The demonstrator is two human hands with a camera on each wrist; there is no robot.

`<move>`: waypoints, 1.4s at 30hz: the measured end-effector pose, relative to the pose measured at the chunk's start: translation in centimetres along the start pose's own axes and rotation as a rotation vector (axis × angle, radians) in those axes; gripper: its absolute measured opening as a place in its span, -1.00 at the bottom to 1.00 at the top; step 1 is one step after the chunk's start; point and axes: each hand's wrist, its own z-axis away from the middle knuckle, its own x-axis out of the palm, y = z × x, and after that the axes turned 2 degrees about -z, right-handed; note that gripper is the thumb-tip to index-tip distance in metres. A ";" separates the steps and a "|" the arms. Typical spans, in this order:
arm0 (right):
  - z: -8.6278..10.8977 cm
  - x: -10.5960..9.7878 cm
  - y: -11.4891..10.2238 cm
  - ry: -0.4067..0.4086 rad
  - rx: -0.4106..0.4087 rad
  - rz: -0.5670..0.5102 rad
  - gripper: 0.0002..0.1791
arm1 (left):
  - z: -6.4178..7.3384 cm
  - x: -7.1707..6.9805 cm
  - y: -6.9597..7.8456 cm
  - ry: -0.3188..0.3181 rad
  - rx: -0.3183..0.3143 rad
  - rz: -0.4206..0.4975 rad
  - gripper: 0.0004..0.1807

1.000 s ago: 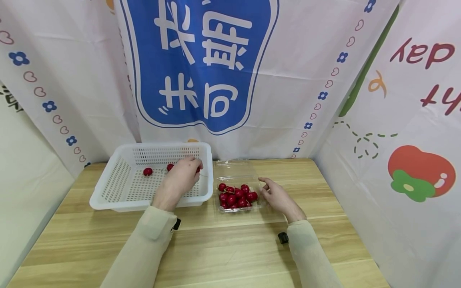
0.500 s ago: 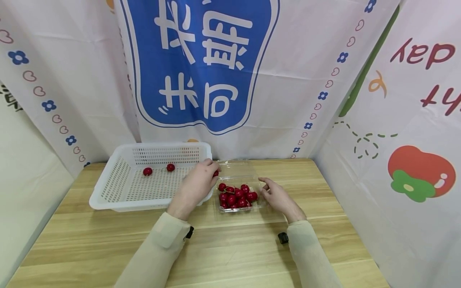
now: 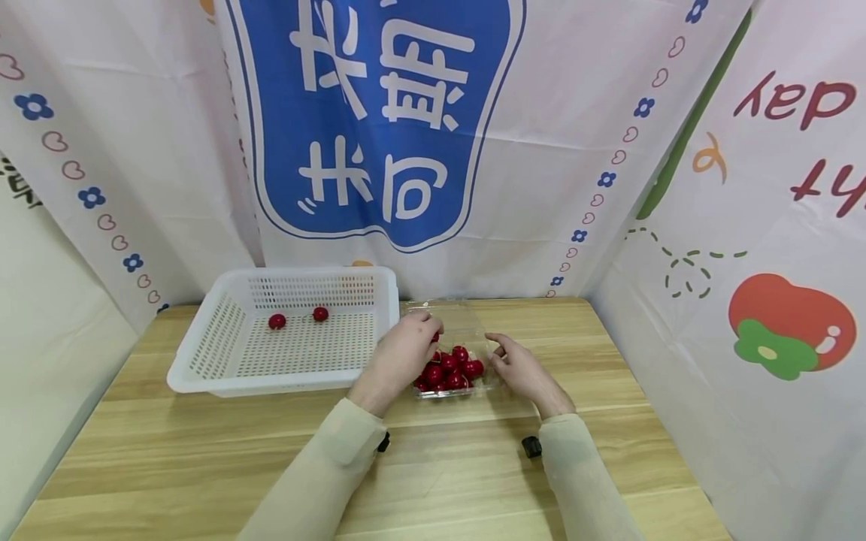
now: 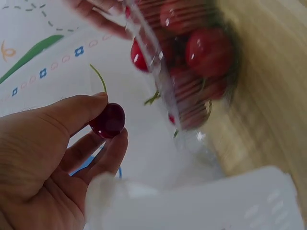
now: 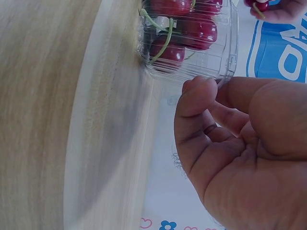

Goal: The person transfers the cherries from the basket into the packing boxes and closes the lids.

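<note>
A dark red cherry with a green stem is pinched between the thumb and fingertips of my left hand. That hand hovers over the left back part of a clear plastic clamshell box, whose lid lies folded back behind it. Several red cherries fill the box; my left hand hides some of them in the head view. At the box's right side, my right hand pinches its rim between thumb and curled fingers, as the right wrist view shows.
A white perforated plastic basket stands left of the box, with two cherries far apart from its front rim. Printed cloth hangs behind the wooden table and at its sides.
My left hand has carried the cherry out of the basket, rightward across its rim, to above the clamshell box. The right hand stays in place at the box.
</note>
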 end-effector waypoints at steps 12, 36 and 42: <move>-0.2 0.0 0.2 0.001 -0.006 -0.001 -0.39 | -1.5 4.9 -0.7 0.039 0.021 -0.024 -0.81; 0.0 0.0 -0.1 -0.001 0.005 0.006 -0.39 | 0.5 -2.5 -5.1 0.073 -0.075 -0.012 -0.65; 0.1 0.0 -0.2 0.002 0.004 0.009 -0.39 | 1.2 -3.4 -7.6 0.037 -0.159 -0.041 -0.62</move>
